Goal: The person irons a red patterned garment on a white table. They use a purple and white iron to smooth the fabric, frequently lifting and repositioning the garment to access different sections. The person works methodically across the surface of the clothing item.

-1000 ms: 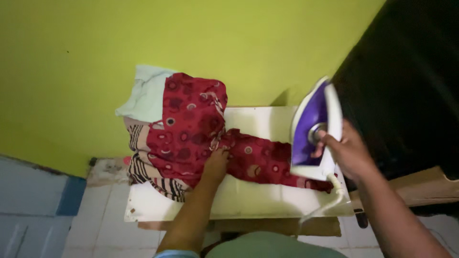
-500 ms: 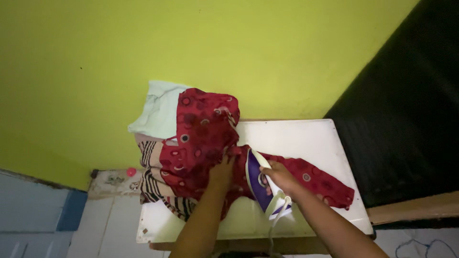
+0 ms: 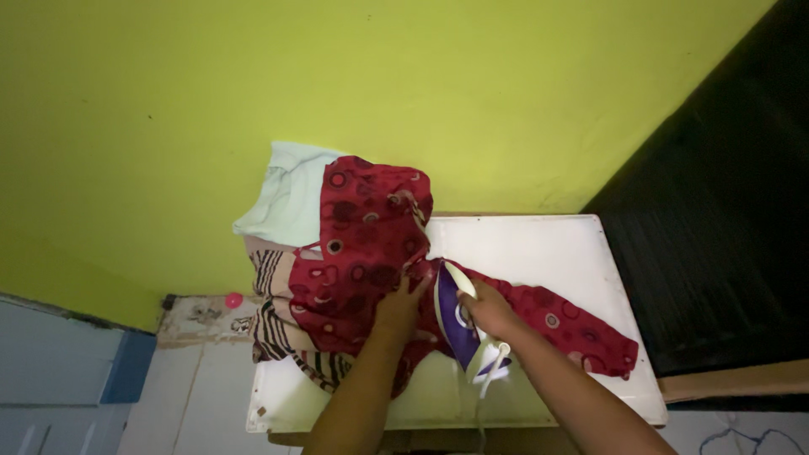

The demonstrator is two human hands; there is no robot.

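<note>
My right hand (image 3: 493, 310) is closed round the handle of the purple iron (image 3: 459, 324), which sits on the red patterned garment (image 3: 371, 253) spread across the white worktop (image 3: 539, 244). My left hand (image 3: 400, 305) lies open and flat on the cloth just beside it. I should keep the fabric taut, fingers clear of the soleplate, and glide slowly along the sleeve.

Both bare forearms enter from the near edge and extend toward the far side, converging slightly. The left hand (image 3: 399, 305) lies palm down, fingers extended and flat, wrist straight. The right hand (image 3: 491, 310) sits just right of the left, fingers curled in a closed grip, knuckles up, wrist slightly bent, forearm angling in from the near right.
</note>
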